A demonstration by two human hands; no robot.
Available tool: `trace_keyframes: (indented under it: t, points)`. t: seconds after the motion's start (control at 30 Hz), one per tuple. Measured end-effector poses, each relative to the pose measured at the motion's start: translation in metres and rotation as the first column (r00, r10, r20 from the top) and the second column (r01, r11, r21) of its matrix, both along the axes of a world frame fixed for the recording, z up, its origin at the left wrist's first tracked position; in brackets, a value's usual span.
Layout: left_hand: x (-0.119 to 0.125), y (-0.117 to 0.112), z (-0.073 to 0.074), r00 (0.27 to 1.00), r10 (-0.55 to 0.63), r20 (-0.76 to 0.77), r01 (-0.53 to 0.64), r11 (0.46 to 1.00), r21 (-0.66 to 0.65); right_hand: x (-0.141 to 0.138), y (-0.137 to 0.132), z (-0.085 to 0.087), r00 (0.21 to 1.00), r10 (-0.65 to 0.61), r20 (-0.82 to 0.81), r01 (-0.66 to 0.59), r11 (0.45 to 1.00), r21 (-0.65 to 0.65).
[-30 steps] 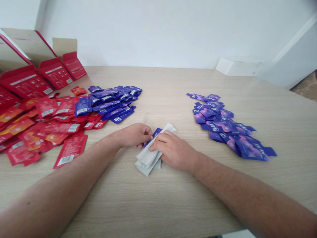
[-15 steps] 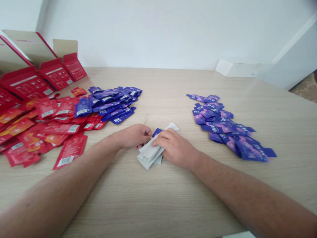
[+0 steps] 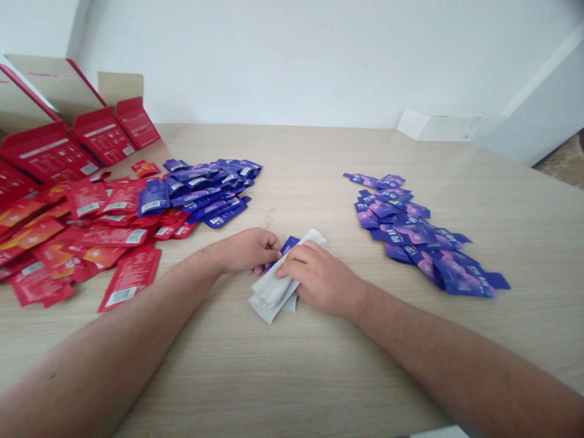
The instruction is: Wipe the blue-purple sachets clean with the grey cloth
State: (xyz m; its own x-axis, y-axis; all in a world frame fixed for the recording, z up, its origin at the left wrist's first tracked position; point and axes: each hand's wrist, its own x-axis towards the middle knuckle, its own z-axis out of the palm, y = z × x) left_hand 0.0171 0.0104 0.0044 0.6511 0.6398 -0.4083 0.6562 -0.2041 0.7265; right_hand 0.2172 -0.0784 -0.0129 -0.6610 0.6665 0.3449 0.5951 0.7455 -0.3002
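In the middle of the table my right hand [image 3: 319, 277] grips a folded white cloth [image 3: 278, 286], fingers closed over its upper part. The cloth lies slantwise across a purple sachet [image 3: 288, 244], whose upper end and left edge show beside it. My left hand [image 3: 252, 250] is closed in a pinch at the left edge of that sachet. Most of the sachet is hidden under the cloth and my right hand. The cloth's loose lower corners spread toward me.
Red and orange sachets [image 3: 116, 234] lie heaped on the left, meeting a pile of purple sachets [image 3: 205, 188]. Open red boxes [image 3: 103, 134] stand behind them. An overlapping row of purple sachets [image 3: 406, 231] lies right. A white box [image 3: 435, 125] is at the back right.
My right hand has slid the cloth slightly down and to the left, so more of the purple sachet shows. My left hand has stayed nearly still.
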Motion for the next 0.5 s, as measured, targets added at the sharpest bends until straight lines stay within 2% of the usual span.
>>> trace_keyframes:
  t: [0.1, 0.3, 0.43, 0.5]
  points:
    - [-0.0005, 0.0005, -0.0006, 1.000, -0.009, -0.003, 0.009, 1.000, -0.006, -0.0011, -0.0009, 0.0002, 0.998, 0.056, 0.011, -0.056, 0.998, -0.010]
    - [0.0002, 0.0006, -0.0011, 1.000, 0.006, 0.012, -0.006, 1.000, -0.007, 0.0013, 0.0013, -0.0001, 0.998, -0.046, -0.031, 0.046, 0.999, -0.005]
    - [0.0013, -0.0003, 0.0010, 1.000, 0.011, -0.010, -0.011, 1.000, -0.017, -0.0011, -0.0011, -0.0007, 0.999, 0.045, 0.018, -0.045, 0.999, 0.000]
    - [0.0011, -0.0002, 0.0005, 1.000, 0.011, -0.005, -0.011, 1.000, -0.019, -0.0009, -0.0007, -0.0010, 0.999, 0.050, 0.016, -0.050, 0.999, 0.000]
